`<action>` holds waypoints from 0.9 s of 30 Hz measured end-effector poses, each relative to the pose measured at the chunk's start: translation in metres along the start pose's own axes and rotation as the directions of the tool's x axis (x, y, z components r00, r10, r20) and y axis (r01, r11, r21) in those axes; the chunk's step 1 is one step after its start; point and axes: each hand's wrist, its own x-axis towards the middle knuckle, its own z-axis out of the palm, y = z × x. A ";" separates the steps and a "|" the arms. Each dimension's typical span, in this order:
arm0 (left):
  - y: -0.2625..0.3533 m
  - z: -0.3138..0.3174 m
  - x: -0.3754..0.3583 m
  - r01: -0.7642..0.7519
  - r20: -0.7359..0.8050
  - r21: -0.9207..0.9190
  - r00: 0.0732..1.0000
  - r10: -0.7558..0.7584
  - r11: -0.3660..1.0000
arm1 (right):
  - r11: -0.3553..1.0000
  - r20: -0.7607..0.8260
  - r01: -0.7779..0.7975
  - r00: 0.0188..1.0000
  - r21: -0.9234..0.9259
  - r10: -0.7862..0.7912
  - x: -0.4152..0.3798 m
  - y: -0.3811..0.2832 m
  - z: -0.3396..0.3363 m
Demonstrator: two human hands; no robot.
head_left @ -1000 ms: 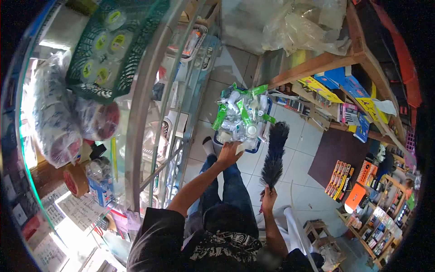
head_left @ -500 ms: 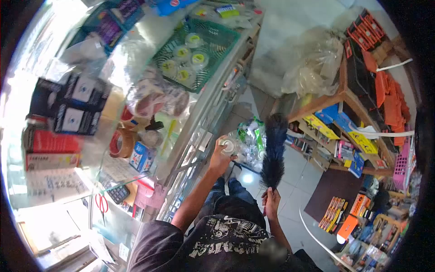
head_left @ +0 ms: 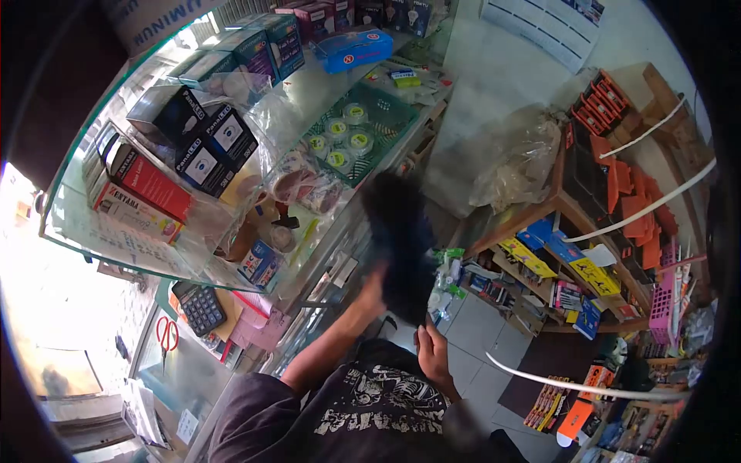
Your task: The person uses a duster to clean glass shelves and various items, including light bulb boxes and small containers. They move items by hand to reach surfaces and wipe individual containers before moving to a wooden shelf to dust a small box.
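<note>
Gripping the black duster [head_left: 397, 247] beside the glass counter edge [head_left: 340, 231], right-hand fingers [head_left: 432, 351] clasp its handle; left fingers hidden.

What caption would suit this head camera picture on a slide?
In a crowded shop, the right hand grips a black feather duster raised over the left hand beside the glass counter.
</note>
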 end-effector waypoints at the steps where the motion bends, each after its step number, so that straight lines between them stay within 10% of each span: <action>1: 0.007 0.027 0.001 0.075 -0.140 0.019 0.988 -0.072 0.997 | 0.997 0.001 -0.004 1.000 0.072 0.004 0.007 -0.008 0.002; 3: 0.019 0.040 0.010 0.158 -0.272 0.034 0.952 -0.143 0.987 | 0.998 0.002 0.030 1.000 0.054 -0.030 0.008 -0.023 0.005; 8: 0.061 0.012 0.023 -0.154 0.028 0.009 0.988 0.154 0.988 | 0.932 0.088 0.257 0.966 -0.256 -0.242 -0.014 -0.021 -0.004; 16: 0.036 0.057 -0.001 -0.018 -0.139 0.183 0.989 0.044 0.983 | 0.985 0.033 -0.038 0.999 0.171 0.033 0.016 -0.024 0.001; 20: 0.066 0.026 -0.002 -0.295 0.128 0.164 0.953 0.276 0.941 | 0.921 0.134 0.369 0.926 -0.125 -0.353 0.004 -0.001 -0.001; 24: 0.074 0.046 0.004 -0.216 0.006 0.071 0.976 0.216 0.974 | 0.994 0.029 0.032 0.999 0.101 -0.035 0.003 -0.043 -0.001; 27: 0.073 0.044 0.000 -0.108 -0.131 0.132 0.983 0.125 0.985 | 0.994 0.034 0.106 0.994 0.032 -0.107 0.010 -0.032 0.002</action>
